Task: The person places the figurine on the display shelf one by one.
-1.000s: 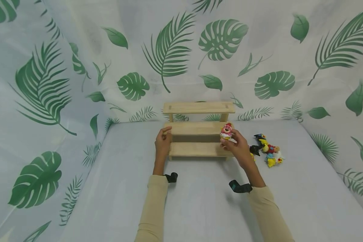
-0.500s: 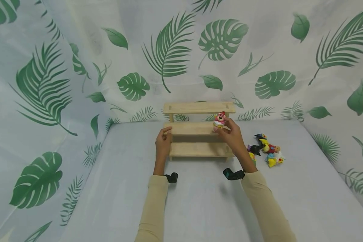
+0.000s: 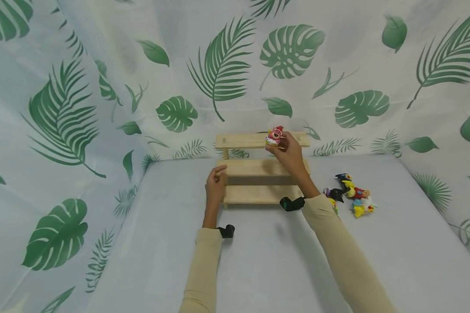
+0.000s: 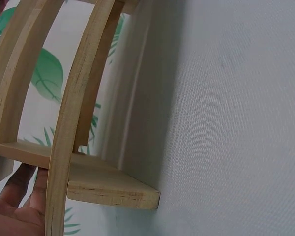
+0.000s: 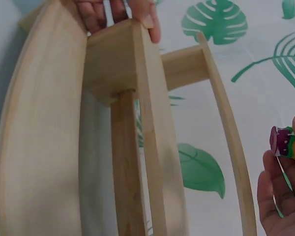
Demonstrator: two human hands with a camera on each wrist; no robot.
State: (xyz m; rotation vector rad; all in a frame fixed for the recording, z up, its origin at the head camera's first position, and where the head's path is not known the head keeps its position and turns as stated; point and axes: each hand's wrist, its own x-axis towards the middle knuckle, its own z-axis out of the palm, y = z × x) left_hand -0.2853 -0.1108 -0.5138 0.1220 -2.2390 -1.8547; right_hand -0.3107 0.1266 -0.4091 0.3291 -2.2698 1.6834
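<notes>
A small toy figurine (image 3: 275, 135) with a pink bear-like face and red hat is pinched between the thumb and fingers of my right hand (image 3: 291, 152). It overlaps the top tier of a three-tier wooden display shelf (image 3: 258, 194) in the head view. From the right wrist, the figurine's purple and green base (image 5: 282, 141) shows at the frame's right edge. My left hand (image 3: 215, 184) grips the shelf's left end at the middle tier. Its fingers (image 4: 38, 196) press against the side panel in the left wrist view, partly hidden behind the wood.
Several small colourful figurines (image 3: 356, 193) lie in a cluster on the white table surface (image 3: 250, 269), right of the shelf. One yellow and green figurine is partly hidden by the right sleeve (image 3: 337, 234). A leaf-print curtain (image 3: 227, 43) hangs behind the shelf.
My right hand has carried the figurine up and left, from the middle tier's right end to the top tier's height. The left hand stays on the shelf, and the head view has shifted slightly.
</notes>
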